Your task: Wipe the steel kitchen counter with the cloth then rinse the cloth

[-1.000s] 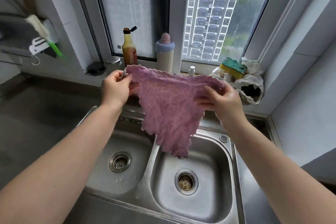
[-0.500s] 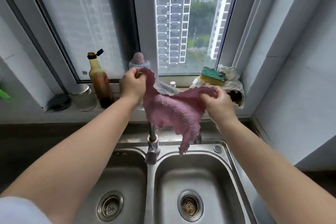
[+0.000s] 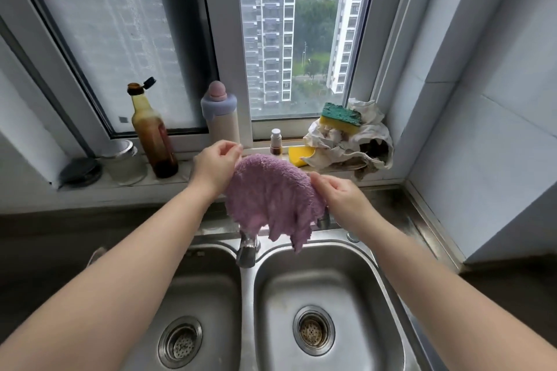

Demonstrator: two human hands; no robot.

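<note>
The purple fluffy cloth point(image 3: 268, 196) lies draped in a dome over the faucet point(image 3: 247, 250), its ragged lower edge hanging above the right basin point(image 3: 325, 289) of the double steel sink. My left hand point(image 3: 215, 167) is at the cloth's upper left edge, fingers loosely curled with nothing seen between them. My right hand point(image 3: 340, 200) pinches the cloth's right edge. The steel counter point(image 3: 394, 217) runs behind and to the right of the sink.
On the sill stand a brown sauce bottle point(image 3: 153, 135), a glass jar point(image 3: 126, 163), a white bottle with a pink cap point(image 3: 221, 117), a small vial point(image 3: 275, 141), and a green-yellow sponge point(image 3: 340, 117) on a crumpled rag point(image 3: 355, 147). The left basin point(image 3: 193, 304) has an open drain.
The cloth was held stretched between both hands above the sink. It now lies spread over the faucet, and my left hand has let go of its corner.
</note>
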